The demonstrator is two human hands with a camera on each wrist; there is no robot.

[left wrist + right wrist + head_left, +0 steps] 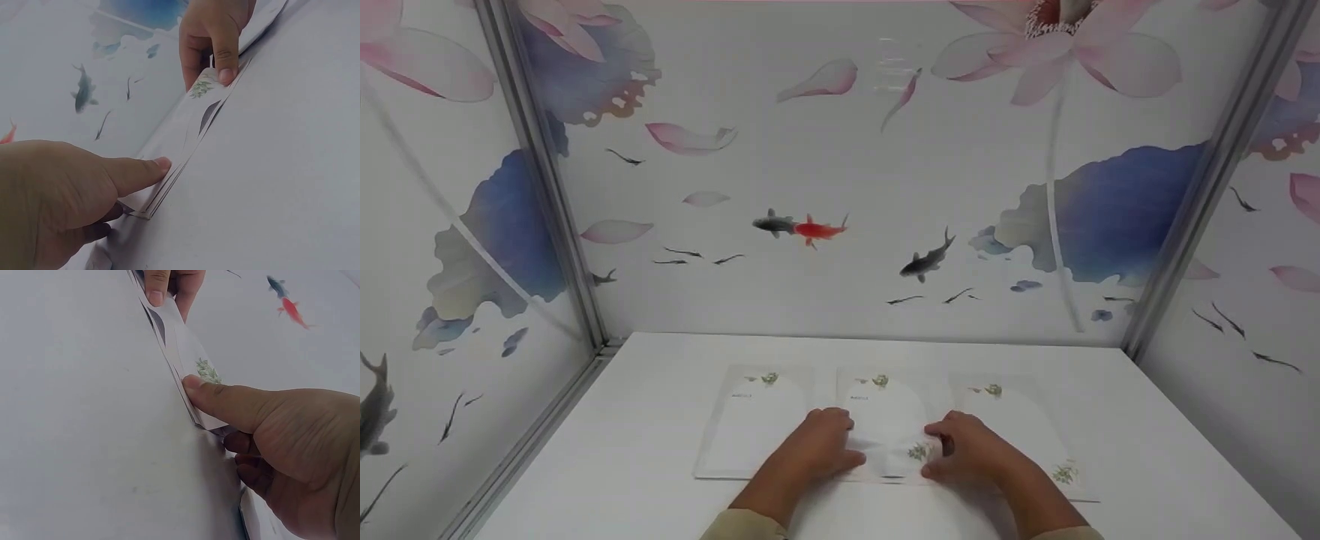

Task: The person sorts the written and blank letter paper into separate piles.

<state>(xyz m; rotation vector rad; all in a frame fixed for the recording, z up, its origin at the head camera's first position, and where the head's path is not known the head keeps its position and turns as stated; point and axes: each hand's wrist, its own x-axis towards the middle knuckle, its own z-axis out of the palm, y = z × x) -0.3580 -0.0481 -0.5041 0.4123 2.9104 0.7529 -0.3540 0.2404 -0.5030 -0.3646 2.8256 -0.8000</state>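
In the head view the middle stack of printed paper sheets point(883, 420) lies on the table between both hands. My left hand point(826, 442) grips its left side, with the thumb on top near the front edge. On the right side my right hand point(966, 450) pinches the stack near its front corner, beside a printed green plant. Both wrist views show the sheets point(169, 135) edge-on, several layers thick. The upper sheets bow up between the thumbs and leave a dark gap point(157, 326). The fingers beneath the stack are partly hidden.
A similar paper stack point(727, 435) lies left of the middle one, and another point(1012, 412) lies to the right, partly behind the right arm. The white table point(660, 360) is enclosed by panels printed with fish and lotus flowers, with metal posts point(540, 172) at the corners.
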